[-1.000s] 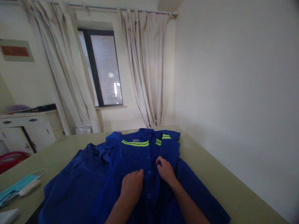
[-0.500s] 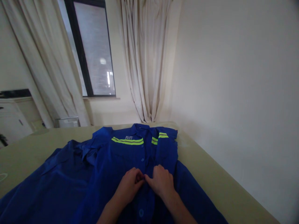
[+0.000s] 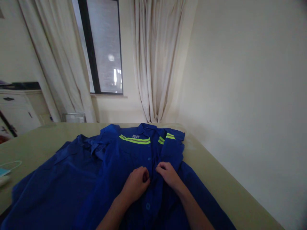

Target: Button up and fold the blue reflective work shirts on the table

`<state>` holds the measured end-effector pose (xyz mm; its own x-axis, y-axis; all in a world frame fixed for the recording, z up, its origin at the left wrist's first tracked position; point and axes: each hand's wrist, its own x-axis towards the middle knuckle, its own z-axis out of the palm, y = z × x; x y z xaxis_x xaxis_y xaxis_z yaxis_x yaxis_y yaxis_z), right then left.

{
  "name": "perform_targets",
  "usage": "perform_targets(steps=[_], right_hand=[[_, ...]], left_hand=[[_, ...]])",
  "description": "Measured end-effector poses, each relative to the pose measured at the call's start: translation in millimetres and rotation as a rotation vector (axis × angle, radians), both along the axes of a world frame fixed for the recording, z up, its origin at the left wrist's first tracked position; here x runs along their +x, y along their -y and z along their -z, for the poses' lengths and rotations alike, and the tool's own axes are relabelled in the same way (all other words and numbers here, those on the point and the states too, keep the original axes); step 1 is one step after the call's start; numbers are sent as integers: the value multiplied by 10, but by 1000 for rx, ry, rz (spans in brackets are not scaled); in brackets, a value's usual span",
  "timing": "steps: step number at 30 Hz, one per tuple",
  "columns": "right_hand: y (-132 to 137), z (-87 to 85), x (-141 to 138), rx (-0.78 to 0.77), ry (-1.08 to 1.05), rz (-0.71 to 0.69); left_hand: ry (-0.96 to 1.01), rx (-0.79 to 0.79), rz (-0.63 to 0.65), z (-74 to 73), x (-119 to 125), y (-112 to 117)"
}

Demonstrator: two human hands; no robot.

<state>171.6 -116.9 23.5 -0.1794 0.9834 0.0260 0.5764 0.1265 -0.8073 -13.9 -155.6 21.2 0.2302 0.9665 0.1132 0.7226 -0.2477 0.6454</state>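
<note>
A dark blue work shirt (image 3: 112,166) with yellow-green reflective stripes lies spread front-up on a pale green table (image 3: 216,179). My left hand (image 3: 135,184) rests on the shirt's button strip with its fingers curled, pinching the fabric by a button. My right hand (image 3: 169,174) sits just to the right of the strip, fingers bent and gripping the other front edge. The two hands are a few centimetres apart. A row of blue buttons runs up the middle towards the collar.
A light blue face mask (image 3: 4,169) lies at the table's left edge. Behind the table hang cream curtains (image 3: 155,64) beside a dark-framed window (image 3: 103,48). A white cabinet (image 3: 16,107) stands at the left. A plain wall runs along the right.
My hands met at the button strip half a second ago and have since drawn slightly apart. The view has shifted, bringing the mask back in at the left.
</note>
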Motion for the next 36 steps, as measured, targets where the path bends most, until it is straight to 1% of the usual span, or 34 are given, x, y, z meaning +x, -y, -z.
perform_targets(steps=[3, 8, 12, 20, 23, 26, 29, 33, 36], right_hand=[[-32, 20, -21, 0, -66, -54], [-9, 87, -25, 55, -134, -80], [4, 108, 12, 91, -124, -95], [19, 63, -5, 40, -213, -110], [17, 66, -2, 37, -194, -91], [16, 79, 10, 74, -145, -81], [24, 76, 16, 119, -104, -90], [57, 18, -3, 159, -62, -89], [77, -21, -25, 182, -59, -78]], left_hand=[[61, 73, 11, -8, 34, 33], [211, 136, -24, 8, 105, 26], [279, 122, -27, 45, 111, -13], [307, 88, -11, 138, 93, -72], [347, 71, -16, 140, 79, -86], [397, 55, -4, 145, 66, -100], [392, 65, -28, 156, 74, -99], [311, 109, -69, 143, 107, -67], [272, 149, -45, 101, 116, -44]])
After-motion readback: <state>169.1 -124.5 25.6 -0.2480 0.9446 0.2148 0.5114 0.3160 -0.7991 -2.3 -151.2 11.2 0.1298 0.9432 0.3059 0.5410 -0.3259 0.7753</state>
